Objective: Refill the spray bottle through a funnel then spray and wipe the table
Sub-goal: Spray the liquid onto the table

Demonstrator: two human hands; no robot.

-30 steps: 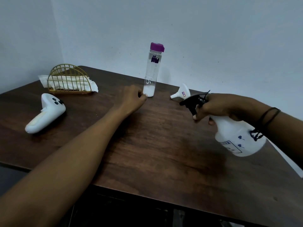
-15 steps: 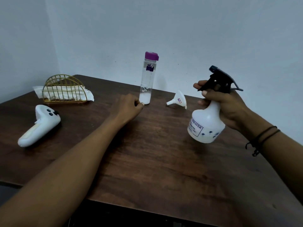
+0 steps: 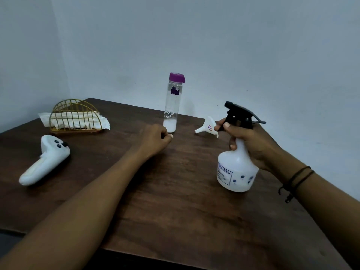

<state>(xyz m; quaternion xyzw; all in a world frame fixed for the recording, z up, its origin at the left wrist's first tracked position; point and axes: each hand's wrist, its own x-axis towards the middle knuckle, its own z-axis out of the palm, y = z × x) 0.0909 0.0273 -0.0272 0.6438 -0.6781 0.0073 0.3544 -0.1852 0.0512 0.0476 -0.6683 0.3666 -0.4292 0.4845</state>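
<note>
Spray bottle (image 3: 236,170) is held upright by the right hand (image 3: 251,141), fingers wrapped round the neck under the black trigger head (image 3: 240,114); base appears set on, or just above, the wooden table (image 3: 175,211) — contact cannot be told. Left hand (image 3: 155,139) rests on the tabletop, loosely curled, nothing grasped. White funnel (image 3: 208,127) lies on its side just behind the right hand. Clear water bottle with purple cap (image 3: 173,103) stands upright at the far edge, a little liquid in the bottom. Tissues in a gold wire holder (image 3: 75,117) sit far left.

Step judged: refill preparation, trigger head not yet removed. Next move probably calls for the body to be steadied and the head unscrewed.
</note>
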